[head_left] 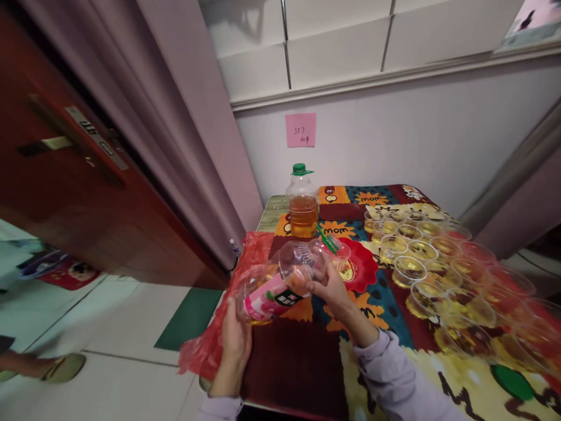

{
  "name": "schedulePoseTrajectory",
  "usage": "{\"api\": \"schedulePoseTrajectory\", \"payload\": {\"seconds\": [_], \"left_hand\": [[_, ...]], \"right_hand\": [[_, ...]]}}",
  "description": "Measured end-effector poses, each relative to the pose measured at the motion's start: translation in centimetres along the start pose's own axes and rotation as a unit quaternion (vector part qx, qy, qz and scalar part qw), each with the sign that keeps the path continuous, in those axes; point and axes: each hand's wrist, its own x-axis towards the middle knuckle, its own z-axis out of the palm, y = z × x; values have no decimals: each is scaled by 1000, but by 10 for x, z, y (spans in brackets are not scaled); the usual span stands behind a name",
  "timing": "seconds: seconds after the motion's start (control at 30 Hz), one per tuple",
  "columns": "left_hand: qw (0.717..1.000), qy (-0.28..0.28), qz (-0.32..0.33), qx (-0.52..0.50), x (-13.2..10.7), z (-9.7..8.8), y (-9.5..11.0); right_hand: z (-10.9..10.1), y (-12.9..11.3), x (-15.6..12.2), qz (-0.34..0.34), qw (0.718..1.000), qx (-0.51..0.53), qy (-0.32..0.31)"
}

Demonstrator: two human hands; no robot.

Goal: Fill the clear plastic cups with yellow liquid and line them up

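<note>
A large clear plastic bottle (pixel 268 299) with a pink label lies tilted between my hands, its neck toward the upper right. Some amber liquid shows low inside it. My left hand (pixel 235 334) cups the base end. Around the shoulder, near the neck, my right hand (pixel 331 287) grips it with the thumb on top. A green ring and strap (pixel 328 240) show at the neck end. Just behind stands a similar bottle (pixel 303 215), upright, green-capped and partly filled with amber liquid. Beside the held bottle's neck is a red scalloped plate (pixel 366 263).
Several clear plastic cups (pixel 409 270) holding yellowish liquid crowd the table's right side. A loose green cap (pixel 512 381) lies at front right. Red plastic sheeting (pixel 205 345) hangs over the left edge. A wooden door (pixel 131 234) and another person's foot (pixel 61 368) are at left.
</note>
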Motion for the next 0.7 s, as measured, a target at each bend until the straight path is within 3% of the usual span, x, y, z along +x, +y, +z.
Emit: {"api": "schedulePoseTrajectory", "payload": {"seconds": [0.13,0.33,0.47,0.7], "left_hand": [[1000,25,-3,-8,-2,17,-7],[1000,20,1,11,6,32,17],[999,4,14,33,4,33,32],[992,-19,80,92,2,28,37]], "right_hand": [[0,1,1,-4,1000,1,5],[13,-3,6,-5,997,37,61],[23,-4,9,-10,996,66,63],[28,8,13,-8,995,81,64]]}}
